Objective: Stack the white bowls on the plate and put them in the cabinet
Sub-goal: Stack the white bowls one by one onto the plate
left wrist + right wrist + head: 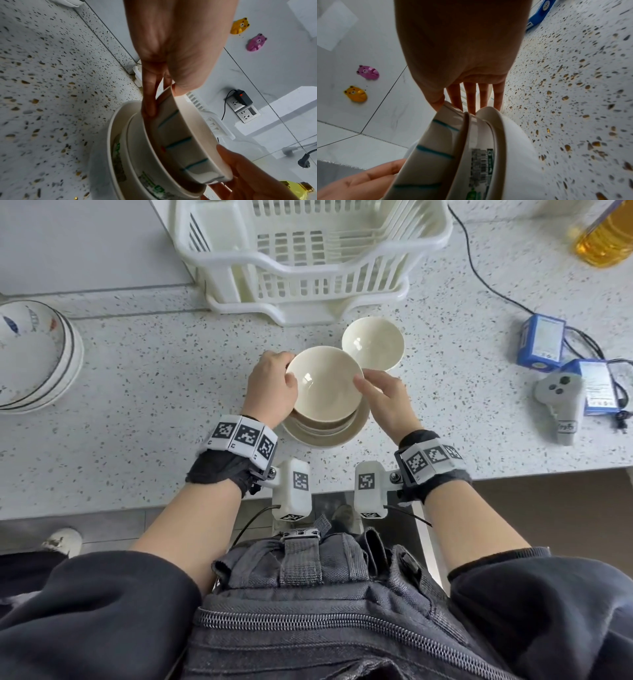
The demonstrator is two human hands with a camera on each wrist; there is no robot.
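Observation:
A cream plate (pixel 356 428) sits on the speckled counter near its front edge, with a white bowl (pixel 135 151) nested in it. Just above that bowl I hold a second white bowl (pixel 323 383) with blue stripes on its outer wall (pixel 180 142). My left hand (pixel 289 371) grips its left rim, thumb on top and fingers under the wall (pixel 149 108). On the opposite rim my right hand (pixel 370 386) has its thumb over the edge and its fingers (pixel 471 100) down the outside. Another white bowl (pixel 373 344) stands alone behind and to the right.
A white dish rack (pixel 308 251) stands at the back. Stacked patterned plates (pixel 34 354) sit far left. Two blue boxes (pixel 541 340), a grey controller (pixel 558 398) and a black cable lie right. An oil bottle (pixel 606 237) is at the back right.

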